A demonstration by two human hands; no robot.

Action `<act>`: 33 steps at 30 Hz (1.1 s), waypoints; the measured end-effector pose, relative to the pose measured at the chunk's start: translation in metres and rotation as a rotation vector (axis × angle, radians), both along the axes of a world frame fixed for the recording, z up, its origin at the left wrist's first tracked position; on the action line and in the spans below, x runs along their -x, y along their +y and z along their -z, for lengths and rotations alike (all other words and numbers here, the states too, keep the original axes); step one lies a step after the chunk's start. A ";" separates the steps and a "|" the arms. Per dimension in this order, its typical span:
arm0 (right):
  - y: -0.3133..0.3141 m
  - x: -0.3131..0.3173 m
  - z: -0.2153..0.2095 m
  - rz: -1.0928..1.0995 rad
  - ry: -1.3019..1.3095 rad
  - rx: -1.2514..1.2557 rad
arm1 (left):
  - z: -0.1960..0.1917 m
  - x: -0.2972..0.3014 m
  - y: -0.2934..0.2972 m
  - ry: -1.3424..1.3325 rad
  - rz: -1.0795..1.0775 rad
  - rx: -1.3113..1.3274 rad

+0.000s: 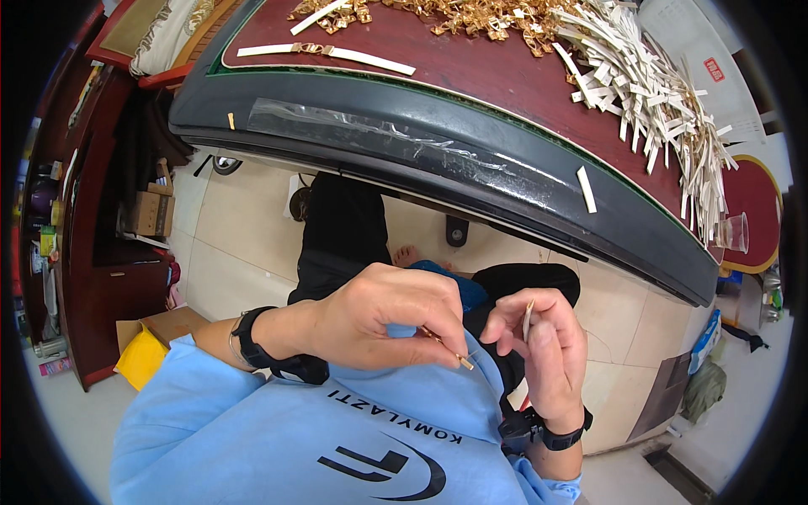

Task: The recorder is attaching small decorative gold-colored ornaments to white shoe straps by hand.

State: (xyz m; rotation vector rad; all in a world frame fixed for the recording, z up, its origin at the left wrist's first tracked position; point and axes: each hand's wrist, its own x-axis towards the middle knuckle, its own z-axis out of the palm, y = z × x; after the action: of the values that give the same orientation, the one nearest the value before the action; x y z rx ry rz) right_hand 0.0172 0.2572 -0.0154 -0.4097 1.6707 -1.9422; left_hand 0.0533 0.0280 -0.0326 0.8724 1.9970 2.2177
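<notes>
Over my lap, my left hand is closed in a pinch on a small gold metal clasp, most of which the fingers hide. Facing it, my right hand grips a short white strip between thumb and fingers, its end pointing up. The two hands are a little apart. Beyond them on the dark red tabletop, a white strap lies with a gold clasp at its middle. Loose gold clasps are heaped at the back, and a big pile of white strips covers the right side.
The table's padded dark edge bears clear tape, a single white strip and a tiny gold piece. A clear plastic cup is at the right corner, near a red stool. Cardboard boxes stand left.
</notes>
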 end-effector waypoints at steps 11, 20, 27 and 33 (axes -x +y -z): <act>-0.007 0.003 -0.017 -0.139 0.408 -0.417 | 0.005 -0.003 -0.004 0.012 -0.080 0.125; -0.010 0.002 -0.016 -0.198 0.376 -0.370 | 0.006 -0.006 -0.007 -0.026 -0.085 0.130; -0.014 0.000 -0.016 -0.202 0.426 -0.402 | 0.003 -0.006 -0.011 -0.090 -0.068 0.148; -0.015 0.002 -0.017 -0.231 0.568 -0.462 | -0.001 -0.005 -0.011 -0.136 -0.015 0.225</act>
State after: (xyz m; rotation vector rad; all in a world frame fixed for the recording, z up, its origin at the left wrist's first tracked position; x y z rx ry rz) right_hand 0.0157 0.2421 0.0018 -0.9813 2.2291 -1.2787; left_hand 0.0580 0.0171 -0.0312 0.6649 2.1396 1.9500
